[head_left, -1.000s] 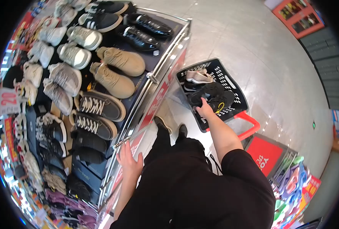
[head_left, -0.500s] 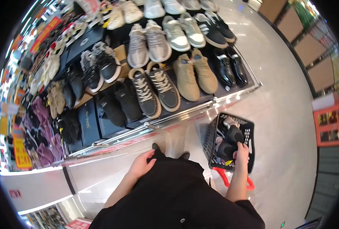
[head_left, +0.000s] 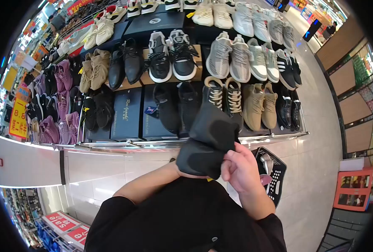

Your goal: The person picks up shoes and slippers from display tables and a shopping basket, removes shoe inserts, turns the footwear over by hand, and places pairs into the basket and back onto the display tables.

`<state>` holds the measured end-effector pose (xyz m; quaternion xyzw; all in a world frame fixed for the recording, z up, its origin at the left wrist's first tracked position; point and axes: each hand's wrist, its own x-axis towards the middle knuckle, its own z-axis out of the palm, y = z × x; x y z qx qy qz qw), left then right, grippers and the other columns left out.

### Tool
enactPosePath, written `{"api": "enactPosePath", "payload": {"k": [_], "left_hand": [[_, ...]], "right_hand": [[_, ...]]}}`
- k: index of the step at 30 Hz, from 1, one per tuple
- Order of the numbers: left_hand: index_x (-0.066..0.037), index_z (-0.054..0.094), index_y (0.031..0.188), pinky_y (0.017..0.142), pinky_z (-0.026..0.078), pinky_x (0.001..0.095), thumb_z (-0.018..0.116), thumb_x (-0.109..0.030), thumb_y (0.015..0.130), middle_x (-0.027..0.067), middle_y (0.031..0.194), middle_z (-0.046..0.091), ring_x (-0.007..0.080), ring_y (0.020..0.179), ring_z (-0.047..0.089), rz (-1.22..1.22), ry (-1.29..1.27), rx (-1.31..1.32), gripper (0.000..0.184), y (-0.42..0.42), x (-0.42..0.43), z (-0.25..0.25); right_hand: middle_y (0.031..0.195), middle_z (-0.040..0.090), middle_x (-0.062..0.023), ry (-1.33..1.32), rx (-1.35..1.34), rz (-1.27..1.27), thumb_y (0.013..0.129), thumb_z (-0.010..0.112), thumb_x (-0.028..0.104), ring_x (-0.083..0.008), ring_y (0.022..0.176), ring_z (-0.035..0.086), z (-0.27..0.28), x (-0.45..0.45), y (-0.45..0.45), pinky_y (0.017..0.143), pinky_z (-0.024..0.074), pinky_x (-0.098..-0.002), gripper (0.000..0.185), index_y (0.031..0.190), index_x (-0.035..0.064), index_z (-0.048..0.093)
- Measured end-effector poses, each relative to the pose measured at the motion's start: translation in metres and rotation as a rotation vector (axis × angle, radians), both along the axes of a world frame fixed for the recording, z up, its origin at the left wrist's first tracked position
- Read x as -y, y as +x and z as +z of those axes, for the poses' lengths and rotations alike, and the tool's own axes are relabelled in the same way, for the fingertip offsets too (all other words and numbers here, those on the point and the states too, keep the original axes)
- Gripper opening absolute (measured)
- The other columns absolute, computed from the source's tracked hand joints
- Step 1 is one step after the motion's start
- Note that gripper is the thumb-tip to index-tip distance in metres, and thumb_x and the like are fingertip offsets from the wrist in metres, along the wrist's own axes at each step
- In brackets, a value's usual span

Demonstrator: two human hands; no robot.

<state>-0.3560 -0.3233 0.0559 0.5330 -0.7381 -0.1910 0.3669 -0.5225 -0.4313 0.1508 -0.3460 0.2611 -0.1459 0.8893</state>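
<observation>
A pair of black shoes (head_left: pixel 202 156) is held up in front of my body, with dark grey soles turned toward me. My right hand (head_left: pixel 242 169) pinches the shoes at their right end, thumb and fingers closed on the black fabric. Under the left end, my left hand (head_left: pixel 185 171) bears against the lower shoe; most of its fingers are hidden behind it. A small yellow tag (head_left: pixel 210 179) shows just below the pair. To the right, partly behind my right hand, a black shopping basket (head_left: pixel 277 181) on the floor holds a grey shoe (head_left: pixel 266 164).
Ahead stands a tiered shoe rack with a metal front rail (head_left: pixel 152 144). Tan shoes (head_left: pixel 260 106), black sneakers (head_left: pixel 172 56) and dark blue shoe boxes (head_left: pixel 126 113) are on it. Purple shoes (head_left: pixel 63 75) line the left. At right is a red cabinet (head_left: pixel 354 189).
My right hand has lifted the black shoes out of the basket and brought them left in front of me. My left hand has moved in under them. The view has turned left.
</observation>
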Motion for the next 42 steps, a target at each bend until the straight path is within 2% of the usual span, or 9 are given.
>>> {"api": "enactPosePath", "payload": {"k": [1, 4, 6, 11, 14, 16, 29, 35, 42], "left_hand": [[-0.01, 0.05, 0.136, 0.11, 0.034, 0.0385, 0.074, -0.033, 0.081, 0.0094, 0.136, 0.053, 0.0253, 0.128, 0.047, 0.035, -0.043, 0.086, 0.064, 0.013, -0.006, 0.01], [-0.009, 0.044, 0.14, 0.108, 0.038, 0.0406, 0.069, -0.037, 0.083, 0.0125, 0.136, 0.052, 0.0271, 0.125, 0.051, 0.13, 0.358, -1.58, 0.068, 0.025, -0.031, 0.005], [-0.008, 0.044, 0.14, 0.108, 0.039, 0.041, 0.067, -0.036, 0.084, 0.0128, 0.136, 0.053, 0.0271, 0.124, 0.052, 0.09, 0.291, -1.63, 0.067, 0.048, -0.048, 0.007], [-0.005, 0.046, 0.137, 0.106, 0.042, 0.0429, 0.061, -0.035, 0.089, 0.014, 0.133, 0.055, 0.027, 0.121, 0.055, -0.142, -0.017, -1.869, 0.059, 0.103, -0.09, 0.012], [-0.002, 0.051, 0.132, 0.101, 0.047, 0.044, 0.052, -0.039, 0.093, 0.0156, 0.125, 0.06, 0.0272, 0.114, 0.06, 0.036, -0.05, -2.046, 0.053, 0.13, -0.105, -0.003], [-0.002, 0.054, 0.129, 0.099, 0.049, 0.0433, 0.05, -0.041, 0.093, 0.0152, 0.121, 0.062, 0.0274, 0.11, 0.062, 0.142, -0.073, -2.026, 0.053, 0.145, -0.115, -0.03], [-0.006, 0.051, 0.129, 0.096, 0.051, 0.0387, 0.036, -0.054, 0.099, 0.0109, 0.122, 0.062, 0.023, 0.111, 0.062, 0.831, 0.131, -1.797, 0.059, 0.168, -0.115, -0.01], [-0.003, 0.036, 0.143, 0.11, 0.036, 0.0462, 0.052, -0.043, 0.096, 0.0136, 0.141, 0.047, 0.0301, 0.129, 0.048, 0.403, -0.143, -2.123, 0.063, 0.097, -0.12, -0.014], [-0.005, 0.038, 0.14, 0.088, 0.053, 0.0384, 0.064, -0.017, 0.088, 0.0159, 0.125, 0.057, 0.0275, 0.107, 0.061, 0.744, 0.011, -1.89, 0.06, 0.078, -0.103, -0.014]], "right_hand": [[0.097, 0.067, -0.0093, -0.025, 0.014, 0.08, 0.093, 0.049, 0.007, -0.0226, 0.054, 0.063, 0.013, -0.005, 0.015, 0.039, 0.0462, -0.0301, 0.029, 0.121, 0.0015, 0.055], [0.113, 0.065, -0.0186, -0.062, 0.064, 0.204, 0.091, 0.048, 0.003, -0.0292, 0.072, 0.071, 0.078, -0.028, 0.071, 0.047, 0.0552, -0.0302, 0.045, 0.136, -0.0005, 0.046], [0.118, 0.062, -0.0253, -0.366, 0.095, 0.39, 0.091, 0.046, 0.004, -0.0327, 0.083, 0.072, 0.103, -0.026, 0.093, 0.053, 0.0586, -0.0281, 0.047, 0.138, -0.0035, 0.041], [0.106, 0.066, -0.0147, -1.2, 0.071, -0.41, 0.092, 0.043, 0.008, -0.0133, 0.079, 0.063, 0.066, 0.004, 0.127, 0.064, 0.0484, -0.0218, 0.039, 0.127, -0.0026, 0.055], [0.132, 0.051, -0.013, -0.765, -0.11, -0.071, 0.096, 0.051, 0.027, -0.0127, 0.101, 0.054, -0.006, 0.018, 0.142, 0.082, 0.0475, -0.0283, 0.053, 0.14, 0.0007, 0.043], [0.141, 0.046, -0.0141, -0.511, -0.037, 0.242, 0.089, 0.057, 0.054, -0.023, 0.128, 0.048, -0.055, 0.005, 0.152, 0.104, 0.0412, -0.0365, 0.079, 0.142, -0.0017, 0.037], [0.135, 0.05, -0.0091, -0.076, 0.302, 0.2, 0.082, 0.075, 0.016, -0.0202, 0.125, 0.049, -0.114, 0.007, 0.186, 0.107, 0.0388, -0.0367, 0.075, 0.143, 0.0043, 0.033], [0.137, 0.049, -0.008, 0.028, 0.243, 0.236, 0.081, 0.076, 0.014, -0.0213, 0.126, 0.049, -0.134, 0.034, 0.191, 0.106, 0.0391, -0.0381, 0.078, 0.145, 0.0077, 0.031], [0.14, 0.045, -0.0121, -0.099, 0.239, 0.299, 0.084, 0.071, 0.007, -0.0218, 0.13, 0.045, -0.125, 0.043, 0.206, 0.108, 0.0368, -0.0395, 0.079, 0.148, 0.0055, 0.024]]}}
